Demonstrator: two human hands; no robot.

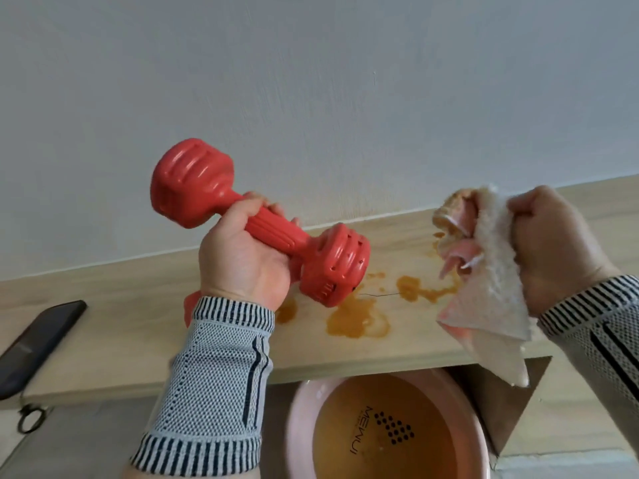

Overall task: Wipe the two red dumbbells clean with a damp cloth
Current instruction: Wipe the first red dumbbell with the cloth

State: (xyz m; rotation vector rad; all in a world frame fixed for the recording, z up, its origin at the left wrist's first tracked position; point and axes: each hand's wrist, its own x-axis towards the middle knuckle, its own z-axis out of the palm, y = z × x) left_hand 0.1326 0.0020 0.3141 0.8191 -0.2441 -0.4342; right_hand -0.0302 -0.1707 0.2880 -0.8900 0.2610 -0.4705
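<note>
one head-worn view, looking forward and down

a wide-angle camera sits close above the hands, facing a pale wall point(311, 81) across the wooden surface point(121, 323), with a basin point(301, 409) below the near edge.

Orange-brown puddles point(359, 319) stain the wooden shelf point(138, 333); a dark phone point(38, 344) lies left.

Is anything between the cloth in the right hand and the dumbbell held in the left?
Nothing visible. The left hand grips the red dumbbell by its handle above the shelf; the right hand holds the cloth apart from it, with only open air between them.
</note>
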